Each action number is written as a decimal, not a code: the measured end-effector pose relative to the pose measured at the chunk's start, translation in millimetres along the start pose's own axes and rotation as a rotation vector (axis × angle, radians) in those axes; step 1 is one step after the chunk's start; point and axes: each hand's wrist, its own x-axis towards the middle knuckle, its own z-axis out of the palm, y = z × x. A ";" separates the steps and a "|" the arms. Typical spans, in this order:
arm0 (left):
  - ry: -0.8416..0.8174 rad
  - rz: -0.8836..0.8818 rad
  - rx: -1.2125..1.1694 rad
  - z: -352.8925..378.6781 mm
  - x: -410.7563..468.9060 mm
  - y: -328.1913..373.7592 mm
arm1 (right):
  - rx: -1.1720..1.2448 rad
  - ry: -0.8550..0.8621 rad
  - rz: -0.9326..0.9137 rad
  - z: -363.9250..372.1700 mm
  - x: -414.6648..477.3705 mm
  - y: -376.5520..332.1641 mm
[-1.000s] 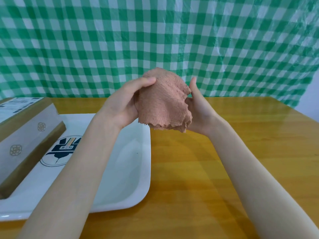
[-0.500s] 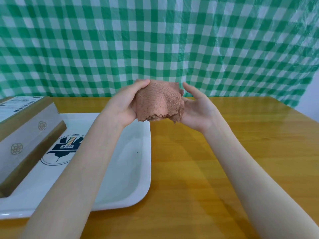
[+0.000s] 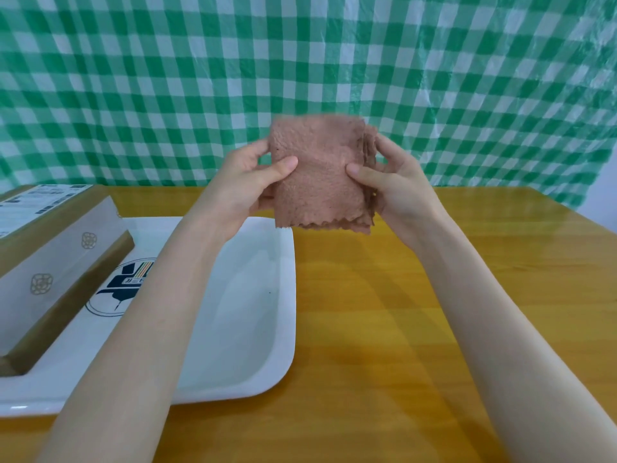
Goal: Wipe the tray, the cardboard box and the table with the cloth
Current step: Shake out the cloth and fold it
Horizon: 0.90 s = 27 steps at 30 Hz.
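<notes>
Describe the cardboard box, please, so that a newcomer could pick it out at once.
Start at the wooden table and go to the white tray on its left side. The cardboard box sits on the tray's left end: brown and angular, with a shipping label on top and pale tape printed with flower marks, unlike the soft pinkish cloth held above.

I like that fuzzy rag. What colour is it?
The cloth is a dusty pinkish brown, plain, seen best in the head view.
</notes>
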 end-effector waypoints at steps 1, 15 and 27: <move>-0.006 0.086 -0.019 -0.5 -1.2 0.6 | 0.018 -0.035 -0.093 -0.1 -0.5 0.7; -0.068 -0.009 0.127 -5.4 -4.3 0.8 | -0.228 0.026 -0.037 -7.0 1.3 9.7; -0.103 0.421 0.354 -18.5 -10.0 16.3 | -0.606 -0.096 -0.340 -10.9 -7.6 -23.4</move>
